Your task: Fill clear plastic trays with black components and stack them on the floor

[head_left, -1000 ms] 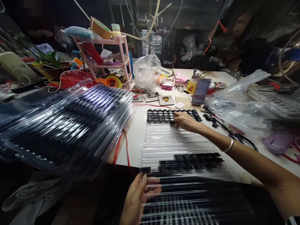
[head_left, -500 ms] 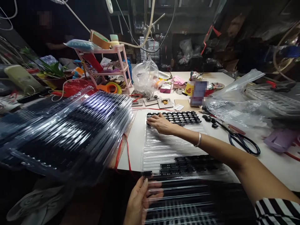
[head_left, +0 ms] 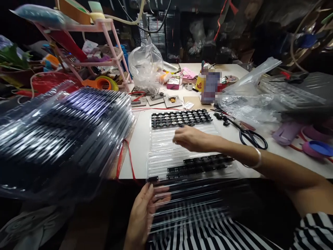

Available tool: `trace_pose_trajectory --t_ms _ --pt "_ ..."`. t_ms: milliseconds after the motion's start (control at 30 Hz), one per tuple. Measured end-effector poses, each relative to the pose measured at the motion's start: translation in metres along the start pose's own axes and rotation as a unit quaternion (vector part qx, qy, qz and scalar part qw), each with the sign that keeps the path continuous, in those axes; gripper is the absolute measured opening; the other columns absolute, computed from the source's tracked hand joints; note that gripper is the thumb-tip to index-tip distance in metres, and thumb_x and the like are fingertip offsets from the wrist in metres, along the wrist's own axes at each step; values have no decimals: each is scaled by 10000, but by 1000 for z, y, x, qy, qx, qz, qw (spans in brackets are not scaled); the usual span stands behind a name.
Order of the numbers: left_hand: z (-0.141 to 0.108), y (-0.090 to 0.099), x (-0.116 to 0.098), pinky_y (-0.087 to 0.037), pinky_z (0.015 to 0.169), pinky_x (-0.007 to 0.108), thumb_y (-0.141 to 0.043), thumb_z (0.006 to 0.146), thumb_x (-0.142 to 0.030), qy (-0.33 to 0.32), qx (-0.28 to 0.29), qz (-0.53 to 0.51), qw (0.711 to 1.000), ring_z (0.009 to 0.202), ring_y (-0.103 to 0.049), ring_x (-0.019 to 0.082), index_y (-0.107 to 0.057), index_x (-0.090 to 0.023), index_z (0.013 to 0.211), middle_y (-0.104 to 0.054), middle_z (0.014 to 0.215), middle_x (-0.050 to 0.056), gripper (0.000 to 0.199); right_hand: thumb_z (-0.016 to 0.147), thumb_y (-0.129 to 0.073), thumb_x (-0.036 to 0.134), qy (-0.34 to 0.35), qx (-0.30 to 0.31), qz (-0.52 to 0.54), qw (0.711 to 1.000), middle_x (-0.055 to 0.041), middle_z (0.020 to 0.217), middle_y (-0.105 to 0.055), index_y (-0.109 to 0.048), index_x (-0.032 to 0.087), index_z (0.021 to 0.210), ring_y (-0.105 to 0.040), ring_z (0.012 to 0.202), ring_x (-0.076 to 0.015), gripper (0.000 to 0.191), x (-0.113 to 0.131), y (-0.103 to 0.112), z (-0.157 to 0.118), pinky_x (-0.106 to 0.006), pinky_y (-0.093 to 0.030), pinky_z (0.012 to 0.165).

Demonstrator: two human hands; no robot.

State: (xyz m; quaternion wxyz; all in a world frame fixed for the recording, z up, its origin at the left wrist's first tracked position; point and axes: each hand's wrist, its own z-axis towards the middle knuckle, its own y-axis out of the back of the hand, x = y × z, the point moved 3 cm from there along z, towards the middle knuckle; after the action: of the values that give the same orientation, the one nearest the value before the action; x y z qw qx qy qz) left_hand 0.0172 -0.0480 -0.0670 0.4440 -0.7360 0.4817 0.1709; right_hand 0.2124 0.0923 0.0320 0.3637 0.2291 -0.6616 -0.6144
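My left hand [head_left: 142, 211] grips the left edge of a clear ribbed plastic tray [head_left: 166, 224], thumb on top and fingers underneath, seen through it. Rows of small black electronic parts [head_left: 200, 167] lie in the tray's upper slots. Farther back lies another clear ribbed tray [head_left: 158, 140], its far rows filled with similar black parts [head_left: 179, 118]. Over that tray's bare slots hovers my right hand [head_left: 188, 138], fingers curled together; whatever they hold, if anything, is hidden.
On the left leans a stack of filled trays [head_left: 93, 128] in plastic. Behind it stands a pink shelf [head_left: 111, 41]. Scissors [head_left: 252, 139] and loose black parts [head_left: 221, 118] lie right of the trays. Plastic bags [head_left: 249, 107], a yellow cup [head_left: 199, 83] and a red cord [head_left: 127, 156] lie about.
My right hand has left the far tray's parts, moving back toward me and right. My left hand keeps its hold on the near tray. The whole view has shifted.
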Motion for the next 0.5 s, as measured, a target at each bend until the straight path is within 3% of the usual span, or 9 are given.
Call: trace_pose_trajectory --t_ms 100,200,300,433,500 --pt "1 -1 -2 -515 802 401 -551 860 -377 11 4 14 1000 859 -667 268 -574 -96 1092 -692 988 177 366 860 -541 155 -14 53 24 998 -53 830 -611 -604 167 836 -506 719 -165 69 13 -9 -45 -289 -323 640" --pt "1 0 -3 -522 775 393 -559 854 -378 15 0 16 1000 849 -671 277 -592 -98 1082 -692 997 186 362 824 -581 152 -53 22 -35 998 -68 820 -602 -584 159 813 -498 732 -184 13 14 -28 -68 -310 -330 669" --pt "2 9 2 -503 844 409 -522 868 -414 43 12 -33 998 915 -662 287 -627 -120 1091 -678 1057 195 383 848 -513 126 -60 -4 -45 997 -74 820 -595 -576 156 789 -489 731 -182 91 13 -44 -72 -306 -339 672" --pt "8 28 11 -422 955 512 -455 842 -576 47 144 -118 981 1108 -569 356 -639 -182 1166 -592 1225 208 542 806 -541 117 -18 -36 -60 997 -78 819 -588 -570 141 782 -473 736 -190 44 18 -47 -71 -307 -346 668" --pt "8 35 14 -366 980 582 -524 815 -551 54 207 -122 969 1203 -470 399 -590 -251 1234 -502 1338 161 520 820 -519 96 7 -69 -45 997 -69 812 -582 -561 138 790 -462 723 -177 67 14 -39 -71 -297 -350 664"
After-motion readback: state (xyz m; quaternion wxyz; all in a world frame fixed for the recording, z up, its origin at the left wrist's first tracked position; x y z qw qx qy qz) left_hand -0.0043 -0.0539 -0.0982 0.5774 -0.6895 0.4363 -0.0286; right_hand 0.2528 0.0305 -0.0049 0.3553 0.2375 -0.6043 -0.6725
